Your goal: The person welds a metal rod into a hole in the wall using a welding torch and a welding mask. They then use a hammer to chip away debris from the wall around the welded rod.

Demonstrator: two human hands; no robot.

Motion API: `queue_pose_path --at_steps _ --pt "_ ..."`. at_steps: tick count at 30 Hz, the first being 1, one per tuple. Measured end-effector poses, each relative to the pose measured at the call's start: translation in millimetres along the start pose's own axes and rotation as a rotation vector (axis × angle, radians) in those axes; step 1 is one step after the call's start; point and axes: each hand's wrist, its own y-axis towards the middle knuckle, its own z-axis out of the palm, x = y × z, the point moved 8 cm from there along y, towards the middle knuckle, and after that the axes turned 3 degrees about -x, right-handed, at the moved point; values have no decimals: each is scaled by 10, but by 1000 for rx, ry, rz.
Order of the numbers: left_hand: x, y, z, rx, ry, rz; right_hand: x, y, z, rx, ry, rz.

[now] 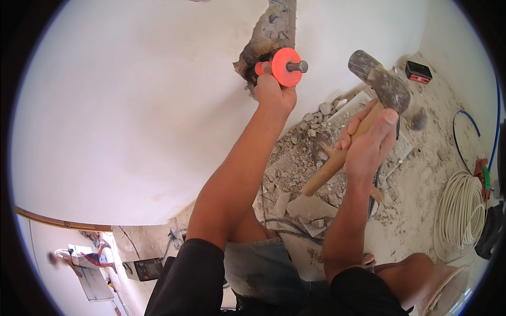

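My left hand (273, 94) is closed around a chisel with a round orange hand guard (289, 67). The chisel's bare metal striking end points to the right, and its tip is hidden in a broken-out channel (271, 29) in the white wall. In my right hand (371, 145), a hammer (387, 87) is gripped by its wooden handle close under the head. The dusty metal head is raised to the right of the chisel, apart from it.
Broken rubble (298, 152) lies along the wall's foot. On the right are a black-and-red box (419, 72), a coil of pale cable (459, 208) and blue tubing (457, 139). Dark cables run near my legs. Another person (81, 259) is at the far lower left.
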Motion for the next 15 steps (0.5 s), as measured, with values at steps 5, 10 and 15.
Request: queue_pose_path --at_steps 5,10,15 --pt "-48 18 -52 20 13 -29 -422 211 432 260 -331 82" --pt "-64 -23 2 -5 -58 26 -76 12 220 45 -71 54" --pt "-10 46 -25 -33 -43 22 -518 256 328 126 -285 25"
